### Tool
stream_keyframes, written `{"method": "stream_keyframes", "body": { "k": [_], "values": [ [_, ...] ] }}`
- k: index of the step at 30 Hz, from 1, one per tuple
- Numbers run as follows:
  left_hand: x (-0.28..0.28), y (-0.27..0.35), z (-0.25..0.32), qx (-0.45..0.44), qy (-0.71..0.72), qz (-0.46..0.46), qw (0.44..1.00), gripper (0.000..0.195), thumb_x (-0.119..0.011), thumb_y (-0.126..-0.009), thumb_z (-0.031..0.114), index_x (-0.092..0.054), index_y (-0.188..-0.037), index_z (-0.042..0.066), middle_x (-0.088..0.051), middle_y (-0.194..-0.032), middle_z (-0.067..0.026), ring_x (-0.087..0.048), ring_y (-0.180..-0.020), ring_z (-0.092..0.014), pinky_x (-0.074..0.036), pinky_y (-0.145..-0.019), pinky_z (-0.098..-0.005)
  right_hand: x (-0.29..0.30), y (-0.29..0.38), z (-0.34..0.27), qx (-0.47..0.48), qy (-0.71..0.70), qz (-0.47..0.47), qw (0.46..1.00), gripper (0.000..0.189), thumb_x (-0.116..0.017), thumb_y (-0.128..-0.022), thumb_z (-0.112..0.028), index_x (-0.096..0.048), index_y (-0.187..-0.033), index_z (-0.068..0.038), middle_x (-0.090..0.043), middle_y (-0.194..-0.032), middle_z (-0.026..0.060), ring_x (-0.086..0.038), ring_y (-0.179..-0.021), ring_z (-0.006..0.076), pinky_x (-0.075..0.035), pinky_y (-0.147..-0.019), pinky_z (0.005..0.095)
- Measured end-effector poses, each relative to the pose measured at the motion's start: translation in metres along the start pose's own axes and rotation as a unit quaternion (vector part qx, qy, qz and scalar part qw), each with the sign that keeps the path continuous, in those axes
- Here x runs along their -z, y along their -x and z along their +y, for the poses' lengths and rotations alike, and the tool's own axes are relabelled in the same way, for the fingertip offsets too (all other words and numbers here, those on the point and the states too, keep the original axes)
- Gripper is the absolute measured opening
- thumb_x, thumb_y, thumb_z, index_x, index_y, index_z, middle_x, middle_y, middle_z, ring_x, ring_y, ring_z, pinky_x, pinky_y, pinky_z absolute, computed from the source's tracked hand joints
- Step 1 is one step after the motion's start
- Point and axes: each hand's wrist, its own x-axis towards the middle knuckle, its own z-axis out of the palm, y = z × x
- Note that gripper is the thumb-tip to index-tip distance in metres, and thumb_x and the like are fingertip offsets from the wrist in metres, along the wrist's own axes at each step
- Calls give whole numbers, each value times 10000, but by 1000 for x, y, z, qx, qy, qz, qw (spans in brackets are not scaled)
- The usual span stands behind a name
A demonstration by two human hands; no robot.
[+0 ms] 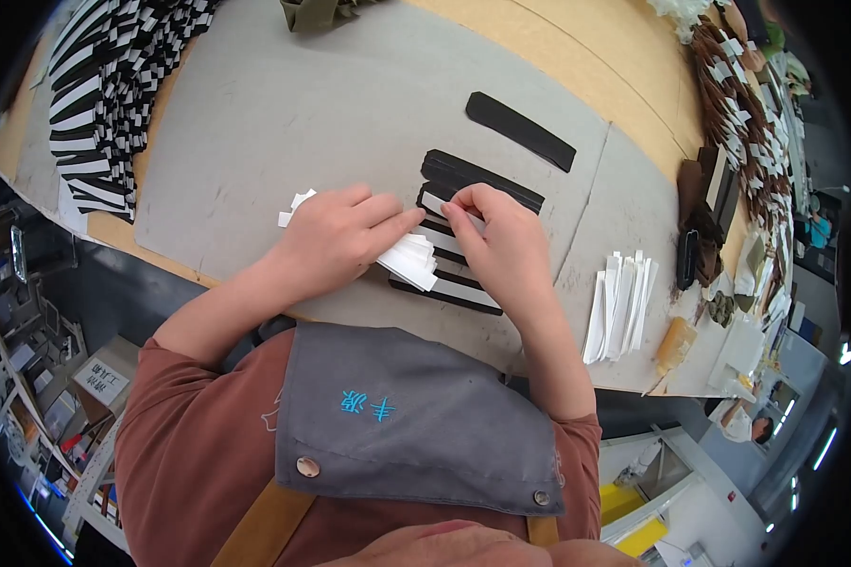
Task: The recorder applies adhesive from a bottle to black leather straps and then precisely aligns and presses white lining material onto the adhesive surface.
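Note:
My left hand (347, 230) is closed over a bundle of white strips (411, 261), whose ends stick out on both sides of it. The fingertips of my right hand (503, 234) pinch at a white strip (436, 203) lying on a black fabric strip near the left index fingertip. Below are several more black strips, each with a white strip along it, such as the lowest black strip (461, 293). Just above lie plain black strips (479, 177), and another black strip (521, 131) lies apart, farther up. Whether the right fingers grip the white strip firmly is unclear.
A pile of white strips (620, 305) lies at the right, near an amber-coloured block (676, 344). Many black-and-white strips (106, 106) are heaped at the far left. Brown pieces with white tags (741, 106) line the far right. Olive fabric (319, 13) lies at the top.

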Motion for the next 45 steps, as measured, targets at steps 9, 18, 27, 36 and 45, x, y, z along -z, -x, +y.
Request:
{"method": "stream_keyframes", "body": {
  "k": [9, 18, 27, 36, 45],
  "values": [
    [-6, 1, -3, 24, 37, -18, 999, 347, -702, -753, 134, -734, -1099, 126, -600, -857, 43, -558, -711, -142, -485, -565, -288, -9, -7, 4, 30, 83, 29, 996, 155, -671, -944, -221, -657, -912, -69, -694, -837, 74, -685, -742, 276, -523, -620, 399],
    [-6, 1, -5, 33, 52, -21, 998, 347, -711, -748, 122, -735, -1094, 128, -611, -877, 44, -570, -730, -144, -485, -569, -293, -14, -8, -3, 46, 134, 61, 988, 151, -686, -923, -202, -639, -858, -74, -677, -783, 72, -683, -723, 267, -529, -594, 400],
    [-9, 1, -6, 45, 54, -7, 997, 434, -697, -738, 89, -733, -1168, 134, -610, -872, 30, -571, -733, -154, -479, -573, -298, -18, -6, -3, 70, 159, 88, 981, 174, -699, -910, -192, -614, -818, -72, -652, -741, 73, -670, -688, 265, -524, -583, 393],
    [-8, -1, -5, 51, 19, -15, 998, 437, -668, -753, 98, -730, -1183, 142, -602, -867, 37, -563, -724, -149, -475, -571, -296, -19, -6, -1, 77, 161, 98, 979, 177, -710, -906, -203, -617, -820, -79, -648, -735, 67, -659, -675, 261, -516, -595, 391],
    [-4, -3, 0, 73, 48, -27, 996, 544, -689, -670, 0, -746, -1192, 142, -651, -886, -7, -643, -777, -190, -503, -610, -324, 16, 21, 23, -26, 128, 78, 988, 179, -729, -905, -240, -664, -869, -77, -662, -751, 69, -651, -692, 273, -493, -598, 394]
  ]
}}
